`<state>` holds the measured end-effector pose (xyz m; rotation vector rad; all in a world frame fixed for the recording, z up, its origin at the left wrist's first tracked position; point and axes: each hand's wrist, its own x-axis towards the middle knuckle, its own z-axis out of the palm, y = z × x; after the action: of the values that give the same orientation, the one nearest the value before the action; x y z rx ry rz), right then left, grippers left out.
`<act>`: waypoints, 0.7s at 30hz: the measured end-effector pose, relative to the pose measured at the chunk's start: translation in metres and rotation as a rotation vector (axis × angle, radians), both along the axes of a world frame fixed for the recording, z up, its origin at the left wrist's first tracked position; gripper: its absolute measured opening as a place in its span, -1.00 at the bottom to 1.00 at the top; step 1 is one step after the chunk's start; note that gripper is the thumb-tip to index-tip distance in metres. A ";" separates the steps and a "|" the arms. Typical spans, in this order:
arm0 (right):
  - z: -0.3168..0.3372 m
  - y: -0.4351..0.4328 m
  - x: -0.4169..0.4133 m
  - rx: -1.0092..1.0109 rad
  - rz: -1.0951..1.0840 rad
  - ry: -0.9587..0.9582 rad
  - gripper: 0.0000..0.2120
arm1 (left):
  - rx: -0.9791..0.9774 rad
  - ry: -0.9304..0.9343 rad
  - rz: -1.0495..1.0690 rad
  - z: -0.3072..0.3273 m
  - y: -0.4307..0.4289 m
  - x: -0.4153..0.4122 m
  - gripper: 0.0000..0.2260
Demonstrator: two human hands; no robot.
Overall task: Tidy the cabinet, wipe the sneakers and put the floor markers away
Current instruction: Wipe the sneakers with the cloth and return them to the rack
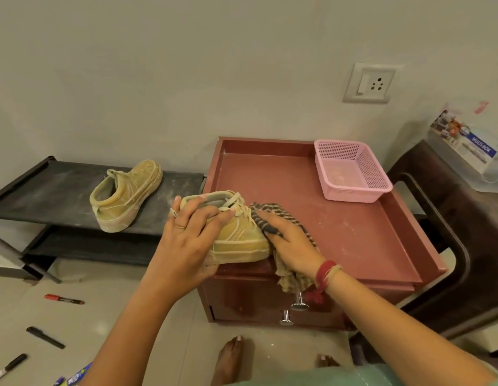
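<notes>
Sneaker work on a red cabinet [340, 224]: one tan sneaker [242, 240] stands at the front left corner of the cabinet's tray-like surface, with its toe toward 3 o'clock. The left hand [192, 232] grips it from the heel side, fingers [214, 215] curled over the collar and laces. The right hand [291, 243] presses a striped cloth [266, 211] against the toe, with its fingers lying fairly straight on the fabric. The cloth's loose end hangs over the front edge, above two metal knobs [299, 305].

A pink basket [353, 174] sits at 2 o'clock from the held shoe, at the far right corner of the surface, well apart from it. At 10 o'clock, a second sneaker [125, 196] rests on the top shelf of a black shoe rack [41, 190] just beside the cabinet.

On the floor at 8 o'clock lie three markers, apart from one another: a red marker [64, 299], a black marker [45, 337] nearer, and another black marker [9, 367] at the frame's lower left edge. A wall socket [367, 83] sits at 1 o'clock.
</notes>
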<state>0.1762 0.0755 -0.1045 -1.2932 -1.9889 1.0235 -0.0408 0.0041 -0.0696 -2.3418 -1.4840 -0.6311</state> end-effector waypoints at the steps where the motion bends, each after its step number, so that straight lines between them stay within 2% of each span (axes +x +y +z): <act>1: -0.001 0.001 0.001 -0.003 -0.013 0.014 -0.50 | 0.000 0.004 0.003 0.000 0.000 0.000 -0.17; 3: 0.000 0.007 0.009 -0.054 -0.121 0.114 -0.55 | 0.000 0.000 -0.002 -0.001 0.000 0.000 -0.16; 5: 0.002 0.005 0.009 -0.039 -0.172 0.132 -0.57 | -0.002 0.000 -0.018 -0.001 0.000 -0.001 -0.14; 9: -0.006 -0.006 0.000 0.016 -0.042 0.017 -0.48 | -0.003 -0.050 -0.056 -0.005 0.001 -0.004 -0.18; 12: -0.007 0.008 0.012 -0.076 -0.258 0.123 -0.57 | 0.015 -0.282 -0.043 -0.005 -0.002 0.004 -0.31; 15: 0.003 0.003 0.006 0.041 -0.378 0.215 -0.59 | 0.072 -0.559 0.074 -0.007 -0.004 0.013 -0.43; 18: 0.009 -0.013 -0.007 0.084 -0.242 0.292 -0.55 | 0.041 -0.818 0.282 -0.003 -0.004 0.018 -0.41; 21: -0.005 -0.022 -0.012 0.089 -0.063 0.038 -0.50 | -0.116 -0.881 0.534 0.004 -0.006 0.017 -0.22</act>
<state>0.1641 0.0533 -0.1094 -1.2705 -1.9305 0.9130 -0.0241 -0.0022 -0.0653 -1.6256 -2.4170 -1.5448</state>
